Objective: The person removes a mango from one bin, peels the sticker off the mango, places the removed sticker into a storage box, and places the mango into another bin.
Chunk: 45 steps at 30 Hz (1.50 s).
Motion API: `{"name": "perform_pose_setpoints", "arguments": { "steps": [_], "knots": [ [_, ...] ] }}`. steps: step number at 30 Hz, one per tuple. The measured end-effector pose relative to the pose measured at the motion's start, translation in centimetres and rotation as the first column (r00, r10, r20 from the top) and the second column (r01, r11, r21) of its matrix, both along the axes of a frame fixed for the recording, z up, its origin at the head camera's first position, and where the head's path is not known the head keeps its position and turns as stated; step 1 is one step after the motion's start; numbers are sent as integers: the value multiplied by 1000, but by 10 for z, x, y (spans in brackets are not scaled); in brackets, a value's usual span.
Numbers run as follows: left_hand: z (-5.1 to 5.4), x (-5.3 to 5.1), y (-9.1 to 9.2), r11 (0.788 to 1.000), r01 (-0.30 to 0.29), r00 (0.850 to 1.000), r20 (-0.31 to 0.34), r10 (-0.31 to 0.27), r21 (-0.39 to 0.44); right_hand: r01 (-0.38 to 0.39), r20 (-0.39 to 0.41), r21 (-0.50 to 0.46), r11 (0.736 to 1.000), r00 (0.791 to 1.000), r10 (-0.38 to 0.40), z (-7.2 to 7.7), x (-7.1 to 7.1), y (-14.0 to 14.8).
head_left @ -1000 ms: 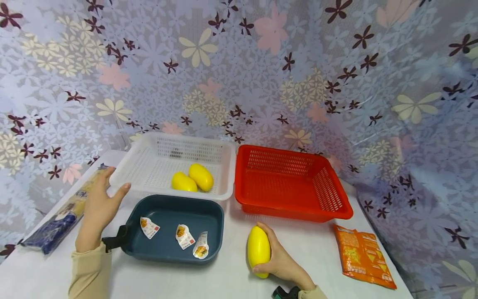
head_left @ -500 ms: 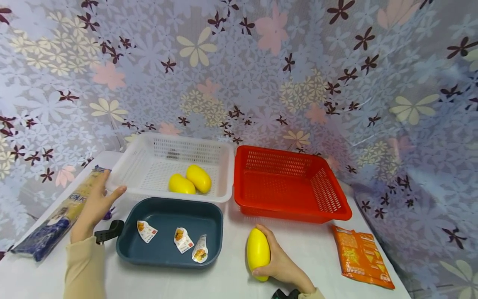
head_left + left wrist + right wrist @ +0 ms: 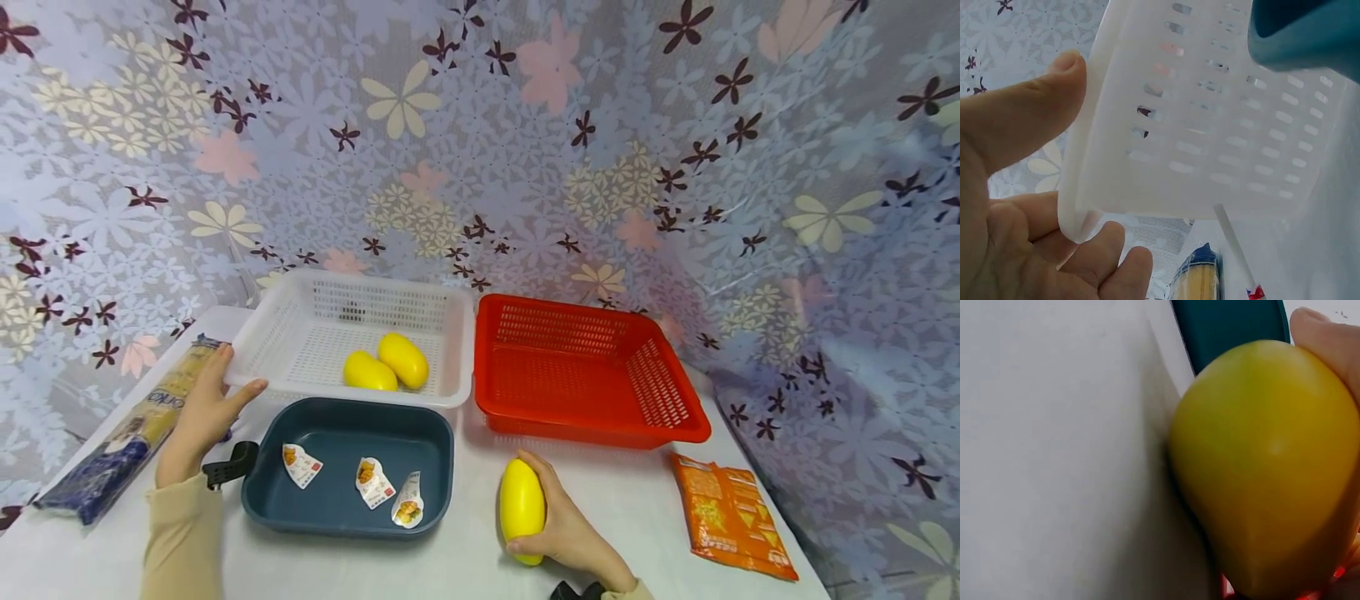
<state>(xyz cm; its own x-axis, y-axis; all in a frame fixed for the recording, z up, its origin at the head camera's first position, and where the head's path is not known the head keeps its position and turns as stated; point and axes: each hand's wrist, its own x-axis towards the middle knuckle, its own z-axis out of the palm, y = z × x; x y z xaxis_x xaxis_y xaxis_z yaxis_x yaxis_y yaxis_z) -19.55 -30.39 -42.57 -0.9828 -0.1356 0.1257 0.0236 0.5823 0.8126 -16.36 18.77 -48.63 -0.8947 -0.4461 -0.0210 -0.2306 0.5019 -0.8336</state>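
My right hand [image 3: 562, 525] grips a yellow mango [image 3: 521, 510] on the white table, fingers along its far right side and thumb near its lower end. In the right wrist view the mango [image 3: 1266, 469] fills much of the frame and hides most of the hand. By the front left corner of the white plastic basket [image 3: 262, 385] is my left hand [image 3: 201, 421], its fingers extended and thumb spread. The left wrist view has the basket's rim [image 3: 1072, 187] between the thumb and the loosely bent fingers. Two more mangoes [image 3: 403, 360] lie inside that basket.
A red basket [image 3: 585, 433] stands right of the white one. In front, a dark teal tray [image 3: 345, 527] holds three paper labels [image 3: 373, 482]. A spaghetti pack [image 3: 142, 425] lies at the left, an orange snack bag [image 3: 731, 515] at the right. Patterned cloth [image 3: 480, 167] hangs behind.
The head view has shifted slightly. Both hands, the gripped mango and the baskets keep their places relative to each other.
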Motion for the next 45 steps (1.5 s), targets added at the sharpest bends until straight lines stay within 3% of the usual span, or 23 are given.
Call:
{"name": "perform_pose_setpoints", "arguments": {
  "steps": [6,10,14,17,23,31,38,45],
  "knots": [
    [6,-2,3,998,-19,1000,-6,19,-67,1,54,-29,1000,999,1,5,-3,1],
    [9,-2,5,997,-25,999,-22,23,-77,-48,98,-95,994,994,57,10,-8,6],
    [9,-2,3,997,-21,1000,-23,19,-80,-124,89,-176,976,986,142,25,-12,4],
    [9,-2,2,997,-21,1000,-24,19,-76,-177,33,-241,954,981,190,42,-20,-2],
    [8,-3,2,998,-18,1000,1,18,-55,-249,-97,-313,917,968,230,82,-50,-19],
    [6,-2,-1,999,-23,999,26,24,-44,-205,-87,-279,938,978,187,128,-103,-58],
    [7,-1,-1,1000,-13,1000,24,13,-9,-160,21,-260,952,985,171,139,-153,-107],
    [6,-1,4,1000,4,999,44,-4,10,-132,135,-290,948,975,177,134,-175,-159]
  ]
}}
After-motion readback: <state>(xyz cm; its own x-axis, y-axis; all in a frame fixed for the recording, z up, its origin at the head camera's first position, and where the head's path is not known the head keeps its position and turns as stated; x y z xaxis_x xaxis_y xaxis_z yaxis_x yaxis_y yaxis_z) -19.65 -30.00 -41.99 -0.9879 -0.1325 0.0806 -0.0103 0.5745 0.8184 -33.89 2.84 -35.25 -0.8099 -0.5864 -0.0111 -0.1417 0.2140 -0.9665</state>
